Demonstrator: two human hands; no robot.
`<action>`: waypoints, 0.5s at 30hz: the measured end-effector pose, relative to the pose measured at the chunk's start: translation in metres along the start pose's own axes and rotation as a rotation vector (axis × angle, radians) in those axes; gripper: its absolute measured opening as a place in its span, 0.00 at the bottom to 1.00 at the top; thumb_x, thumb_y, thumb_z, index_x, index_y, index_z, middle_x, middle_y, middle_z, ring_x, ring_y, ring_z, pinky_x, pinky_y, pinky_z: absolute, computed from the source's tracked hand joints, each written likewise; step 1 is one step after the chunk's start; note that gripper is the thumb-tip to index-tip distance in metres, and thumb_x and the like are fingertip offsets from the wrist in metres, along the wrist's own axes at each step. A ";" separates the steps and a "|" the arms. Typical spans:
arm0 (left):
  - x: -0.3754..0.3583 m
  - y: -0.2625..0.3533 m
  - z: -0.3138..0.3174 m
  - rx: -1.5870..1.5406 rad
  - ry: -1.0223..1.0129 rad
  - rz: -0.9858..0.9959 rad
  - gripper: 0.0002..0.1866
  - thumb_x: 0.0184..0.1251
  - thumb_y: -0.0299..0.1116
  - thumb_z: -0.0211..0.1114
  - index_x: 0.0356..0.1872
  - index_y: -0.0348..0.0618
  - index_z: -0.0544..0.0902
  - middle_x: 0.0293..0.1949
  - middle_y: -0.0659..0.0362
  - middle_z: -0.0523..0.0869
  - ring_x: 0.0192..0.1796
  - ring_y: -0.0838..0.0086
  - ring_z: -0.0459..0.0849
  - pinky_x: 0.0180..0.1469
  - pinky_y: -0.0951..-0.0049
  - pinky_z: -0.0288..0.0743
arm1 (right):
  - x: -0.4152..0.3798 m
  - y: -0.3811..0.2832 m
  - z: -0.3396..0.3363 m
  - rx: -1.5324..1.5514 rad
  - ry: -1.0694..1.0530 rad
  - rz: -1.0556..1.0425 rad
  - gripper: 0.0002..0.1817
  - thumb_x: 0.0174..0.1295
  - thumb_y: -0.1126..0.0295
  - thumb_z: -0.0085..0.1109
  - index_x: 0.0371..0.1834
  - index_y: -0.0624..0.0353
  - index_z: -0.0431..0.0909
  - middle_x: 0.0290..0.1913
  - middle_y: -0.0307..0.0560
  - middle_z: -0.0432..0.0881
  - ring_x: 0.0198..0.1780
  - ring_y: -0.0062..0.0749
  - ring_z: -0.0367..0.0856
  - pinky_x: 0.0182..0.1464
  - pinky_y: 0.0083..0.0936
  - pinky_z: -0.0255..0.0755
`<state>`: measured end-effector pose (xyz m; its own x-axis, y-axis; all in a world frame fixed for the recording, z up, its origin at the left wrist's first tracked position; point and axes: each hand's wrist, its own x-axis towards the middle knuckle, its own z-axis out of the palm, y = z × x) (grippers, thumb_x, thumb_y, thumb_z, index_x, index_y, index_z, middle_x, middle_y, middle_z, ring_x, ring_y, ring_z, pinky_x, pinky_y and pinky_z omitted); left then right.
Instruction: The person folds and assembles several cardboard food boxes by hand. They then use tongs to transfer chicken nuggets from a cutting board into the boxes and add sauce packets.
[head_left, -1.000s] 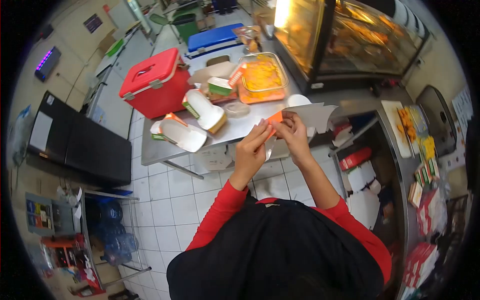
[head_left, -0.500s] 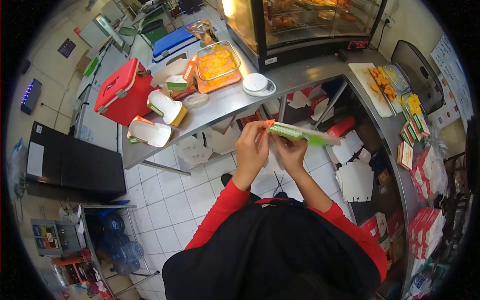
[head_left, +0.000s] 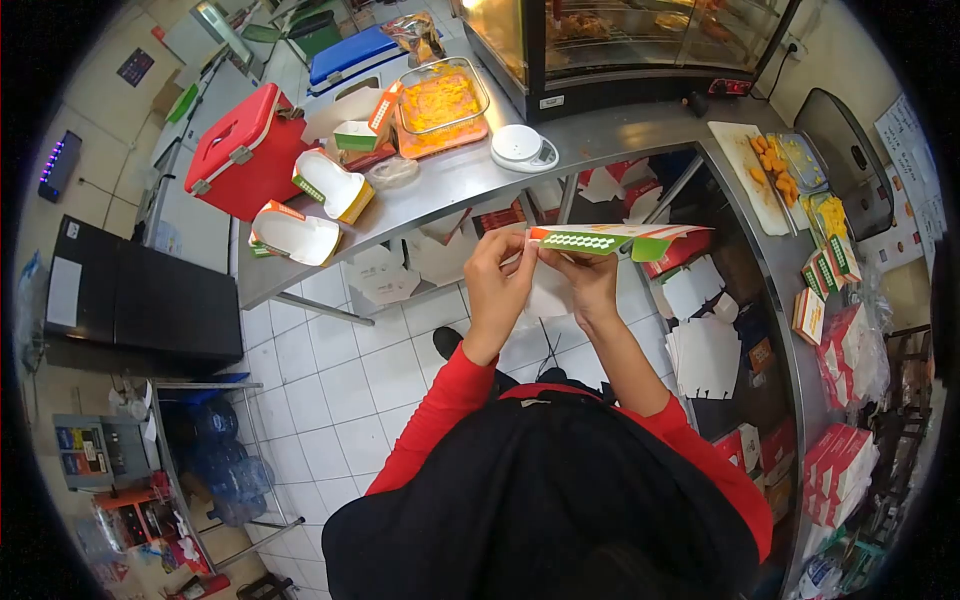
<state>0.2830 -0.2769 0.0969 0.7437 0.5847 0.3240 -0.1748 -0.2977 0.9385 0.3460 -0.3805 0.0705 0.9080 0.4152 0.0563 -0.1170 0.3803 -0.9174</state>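
Note:
A partly folded cardboard food box (head_left: 585, 241), green and white with orange edges, is held up between both hands above the floor. My left hand (head_left: 497, 282) pinches its orange left corner. Fingers of my right hand (head_left: 588, 285) are closed on its lower side near the middle. A green flap sticks out on the right side of the box. On the steel counter (head_left: 440, 180) to the left stand two shaped open boxes, a white and green one (head_left: 333, 187) and a white and orange one (head_left: 295, 235).
A red cooler (head_left: 245, 150), a glass dish of yellow food (head_left: 440, 100) and a white scale (head_left: 524, 147) stand on the counter. Behind is a heated display case (head_left: 640, 75). At right lie a cutting board (head_left: 745, 180) and stacked red boxes (head_left: 840, 470).
The box has turned nearly level, and its flap now points out to the right in sharper view. Both hands still hold it. The camera view has shifted slightly.

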 end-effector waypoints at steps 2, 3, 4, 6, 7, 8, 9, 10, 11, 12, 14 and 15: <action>0.004 -0.002 -0.006 -0.008 -0.008 -0.015 0.05 0.59 0.22 0.63 0.34 0.31 0.82 0.41 0.55 0.81 0.42 0.71 0.84 0.42 0.75 0.82 | 0.003 -0.001 0.008 0.009 0.018 0.004 0.16 0.45 0.80 0.71 0.40 0.63 0.82 0.39 0.45 0.85 0.41 0.23 0.81 0.47 0.21 0.74; 0.006 -0.003 -0.010 -0.015 -0.018 -0.031 0.05 0.60 0.22 0.63 0.35 0.32 0.83 0.42 0.56 0.82 0.43 0.73 0.83 0.43 0.76 0.81 | 0.005 -0.001 0.013 0.012 0.043 -0.004 0.16 0.45 0.81 0.71 0.39 0.64 0.82 0.38 0.44 0.85 0.41 0.23 0.81 0.46 0.21 0.74; 0.009 -0.005 -0.014 -0.021 -0.029 -0.046 0.06 0.60 0.22 0.64 0.36 0.32 0.83 0.42 0.56 0.82 0.43 0.75 0.83 0.45 0.78 0.80 | 0.007 0.001 0.018 0.016 0.067 -0.013 0.16 0.44 0.81 0.72 0.38 0.64 0.82 0.38 0.44 0.85 0.40 0.23 0.81 0.46 0.21 0.75; 0.019 -0.013 -0.024 -0.061 -0.102 -0.022 0.06 0.60 0.22 0.63 0.37 0.33 0.84 0.43 0.56 0.82 0.44 0.76 0.82 0.47 0.78 0.78 | 0.013 0.013 0.022 -0.003 0.086 0.029 0.20 0.42 0.80 0.73 0.42 0.64 0.80 0.39 0.43 0.84 0.40 0.24 0.80 0.44 0.20 0.75; 0.025 -0.017 -0.029 -0.081 -0.140 -0.010 0.06 0.61 0.22 0.63 0.37 0.33 0.84 0.43 0.56 0.82 0.44 0.76 0.82 0.47 0.77 0.77 | 0.017 0.015 0.025 -0.003 0.060 0.033 0.22 0.42 0.80 0.73 0.44 0.65 0.79 0.41 0.43 0.83 0.41 0.24 0.80 0.44 0.20 0.75; 0.033 -0.021 -0.036 -0.089 -0.187 -0.042 0.06 0.61 0.22 0.62 0.38 0.33 0.84 0.43 0.56 0.82 0.44 0.76 0.81 0.47 0.77 0.77 | 0.023 0.016 0.028 -0.004 0.034 0.035 0.23 0.42 0.80 0.73 0.46 0.65 0.78 0.42 0.43 0.83 0.41 0.24 0.80 0.44 0.20 0.74; 0.040 -0.025 -0.045 -0.099 -0.235 -0.074 0.06 0.61 0.22 0.62 0.38 0.33 0.84 0.43 0.56 0.82 0.44 0.76 0.80 0.47 0.78 0.76 | 0.028 0.022 0.032 -0.053 0.045 0.009 0.25 0.44 0.80 0.71 0.50 0.64 0.77 0.44 0.42 0.82 0.43 0.24 0.80 0.44 0.20 0.74; 0.047 -0.028 -0.052 -0.108 -0.283 -0.107 0.07 0.61 0.22 0.62 0.38 0.34 0.85 0.43 0.56 0.82 0.45 0.77 0.80 0.47 0.78 0.75 | 0.032 0.027 0.035 -0.067 0.047 0.005 0.24 0.46 0.79 0.70 0.49 0.64 0.77 0.45 0.42 0.82 0.43 0.24 0.79 0.45 0.21 0.74; 0.054 -0.032 -0.057 -0.092 -0.262 -0.012 0.05 0.60 0.22 0.63 0.35 0.35 0.85 0.39 0.57 0.83 0.40 0.77 0.82 0.42 0.79 0.76 | 0.036 0.030 0.039 -0.081 0.049 0.001 0.22 0.48 0.79 0.68 0.49 0.63 0.78 0.46 0.42 0.82 0.44 0.24 0.79 0.45 0.21 0.74; 0.062 -0.042 -0.063 -0.159 -0.264 0.007 0.05 0.59 0.22 0.63 0.36 0.35 0.84 0.39 0.58 0.83 0.41 0.77 0.81 0.44 0.78 0.76 | 0.040 0.035 0.041 -0.097 0.049 -0.002 0.20 0.50 0.78 0.67 0.49 0.63 0.78 0.47 0.42 0.81 0.45 0.24 0.79 0.46 0.21 0.74; 0.077 -0.063 -0.075 -0.291 -0.267 0.043 0.07 0.58 0.23 0.65 0.38 0.36 0.82 0.40 0.58 0.82 0.42 0.78 0.80 0.46 0.78 0.75 | 0.051 0.044 0.046 -0.030 -0.098 0.069 0.14 0.57 0.75 0.61 0.48 0.62 0.79 0.52 0.44 0.79 0.48 0.25 0.77 0.49 0.23 0.72; 0.081 -0.061 -0.077 -0.378 -0.229 -0.100 0.10 0.61 0.28 0.65 0.42 0.40 0.77 0.40 0.59 0.81 0.44 0.78 0.78 0.47 0.77 0.73 | 0.052 0.037 0.056 -0.030 -0.192 0.085 0.14 0.58 0.74 0.60 0.48 0.63 0.79 0.53 0.45 0.78 0.49 0.25 0.77 0.49 0.23 0.72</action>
<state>0.3041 -0.1532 0.0754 0.8851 0.4017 0.2350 -0.2866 0.0727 0.9553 0.3669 -0.2987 0.0615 0.8017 0.5956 0.0493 -0.1755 0.3135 -0.9332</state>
